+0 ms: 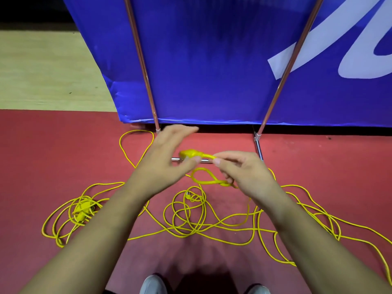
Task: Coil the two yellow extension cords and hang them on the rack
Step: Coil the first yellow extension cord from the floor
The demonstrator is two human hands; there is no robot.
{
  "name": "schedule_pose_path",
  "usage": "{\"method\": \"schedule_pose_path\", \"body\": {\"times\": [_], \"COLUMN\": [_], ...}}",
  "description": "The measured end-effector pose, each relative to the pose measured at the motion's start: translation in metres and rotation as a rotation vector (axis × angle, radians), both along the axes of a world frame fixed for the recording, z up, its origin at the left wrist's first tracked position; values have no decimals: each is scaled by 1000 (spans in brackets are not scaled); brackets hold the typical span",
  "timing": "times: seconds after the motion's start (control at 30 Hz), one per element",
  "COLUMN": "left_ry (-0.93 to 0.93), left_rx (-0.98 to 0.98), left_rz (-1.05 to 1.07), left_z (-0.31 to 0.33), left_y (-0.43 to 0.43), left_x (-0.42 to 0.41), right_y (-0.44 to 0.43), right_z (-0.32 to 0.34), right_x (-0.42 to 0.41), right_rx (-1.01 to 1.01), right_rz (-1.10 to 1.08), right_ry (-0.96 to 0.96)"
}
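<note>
While the right hand [239,172] pinches a yellow extension cord [203,181] just behind its plug [191,154], with a small loop of the same cord hanging below its fingers, the left hand [167,158] is spread open beside the plug, thumb close to it, gripping nothing. Below both hands the rest of the cord lies in loose tangled loops on the red floor [42,145]. A second yellow bundle [81,209] lies at left. Behind stand the rack's metal legs [273,100] and a blue banner [212,60].
</note>
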State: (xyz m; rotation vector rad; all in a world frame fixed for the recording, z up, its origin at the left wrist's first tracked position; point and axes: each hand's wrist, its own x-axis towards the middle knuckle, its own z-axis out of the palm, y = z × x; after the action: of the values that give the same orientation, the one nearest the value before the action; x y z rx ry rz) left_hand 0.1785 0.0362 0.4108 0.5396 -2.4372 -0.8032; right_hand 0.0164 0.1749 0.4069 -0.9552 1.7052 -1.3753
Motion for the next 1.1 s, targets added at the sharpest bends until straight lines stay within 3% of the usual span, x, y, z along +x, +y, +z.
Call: {"method": "schedule_pose_path", "body": {"times": [0.1, 0.17, 0.23, 0.37, 0.47, 0.53, 0.6, 0.7, 0.77, 0.83, 0.9, 1.0, 1.1], "left_ry": [-199, -207, -110, 290, 444, 454, 268, -344, -553, -520, -349, -156, -154], "left_rx": [-81, -1, 330, 1157, 1513, 1602, 1418, 622, 472, 640, 771, 587, 398], "left_rz": [-167, -155, -84, 62, 120, 133, 118, 19, -99, -167, -141, -91, -117], "left_z": [-6, -9, -3, 9, 11, 10, 8, 0, -9, -14, -17, -11, -8], "left_y": [10, 11, 11, 14, 15, 10, 2, -12, -9, 1, 9, 8, 4], "left_x": [-6, -8, -9, -11, -9, -6, 0, 15, 22, 20, 13, 2, 4], "right_y": [-3, -5, -6, -8, -12, -14, -13, -10, -8, -8, -10, -11, -10], "right_z": [-2, -2, -3, -7, -16, -19, -19, -20, -20, -13, -5, -5, -8], "right_x": [4, 4, 1, -2, 7, 10, 5, -3, -2, 2, 3, 4, 4], "right_rx": [11, -2, -48, -114, -76, -23, -3, 30, 80, 96, 128, 183, 170], "right_rz": [110, 125, 112, 234, 308, 282, 243, 229, 254, 294, 382, 490, 461], "right_ry": [47, 64, 55, -21, -150, -99, 29, 168, 262, 318, 370, 482, 402]}}
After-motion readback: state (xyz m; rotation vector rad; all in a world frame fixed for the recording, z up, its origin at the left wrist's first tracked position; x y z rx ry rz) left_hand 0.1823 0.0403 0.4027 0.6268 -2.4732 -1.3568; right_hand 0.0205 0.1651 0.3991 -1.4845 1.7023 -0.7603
